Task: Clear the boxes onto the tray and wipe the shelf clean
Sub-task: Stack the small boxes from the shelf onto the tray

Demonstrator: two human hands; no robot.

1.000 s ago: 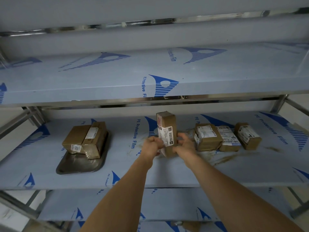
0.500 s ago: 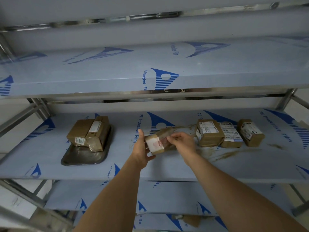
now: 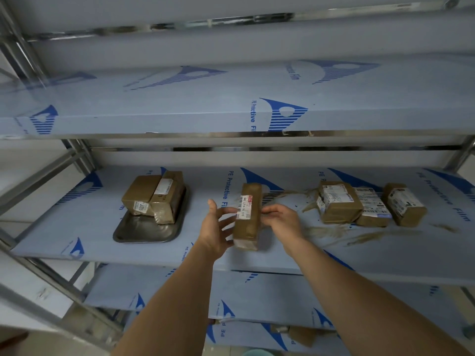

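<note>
boxes are split three ways: two sit stacked on the tray (image 3: 133, 233) at the left of the shelf (image 3: 102, 242), three (image 3: 370, 204) lie huddled at the right, and one box (image 3: 248, 217) is in the air between them, over the shelf's middle. the left hand (image 3: 214, 231) has it, palm cupped against its left face with fingers spread and the thumb up; that grip looks loose, more a cradle than a clamp. the right hand (image 3: 281, 219) lies just beside the box's right edge, fingers relaxed and released; whether its fingertips touch the box i cannot tell. both forearms reach up and forward from below. the risk, as i judge it: the box is long and held on one side only, so it may tip out of the palm on the way to the tray. the tray is already crowded, and a careless set-down could knock the stack or leave the box hanging off the rim. brown smears (image 3: 365, 236) mark the shelf near the right boxes, so wiping is not yet done.
</note>
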